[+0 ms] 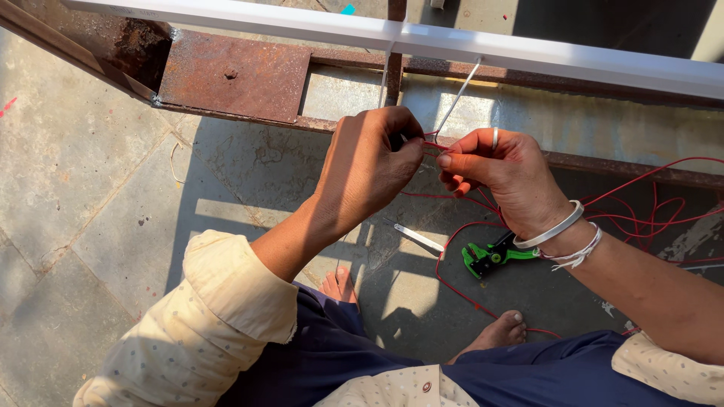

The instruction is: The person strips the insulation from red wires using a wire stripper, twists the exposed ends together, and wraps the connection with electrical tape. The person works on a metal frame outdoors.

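Red wire (pixel 431 145) is pinched between both hands, left hand (pixel 369 162) and right hand (pixel 501 169) meeting just below the white rail (pixel 528 56); a firm, close grip near the wire's end seems advisable.

The person is wearing a cream shirt with small pale dots, its long sleeves rolled into thick cuffs just above the elbows, leaving the forearms bare. A small round button is showing on the shirt's lower hem. Below it the person is wearing loose dark navy trousers that are bunching in soft folds over the knees. Both feet are bare. The right hand (pixel 507 175) is carrying a plain pale ring on one finger, and its wrist is wearing a smooth silver-coloured bangle beside a white thread tied in a knot with short loose ends. The left hand (pixel 371 162) is wearing no visible jewellery.
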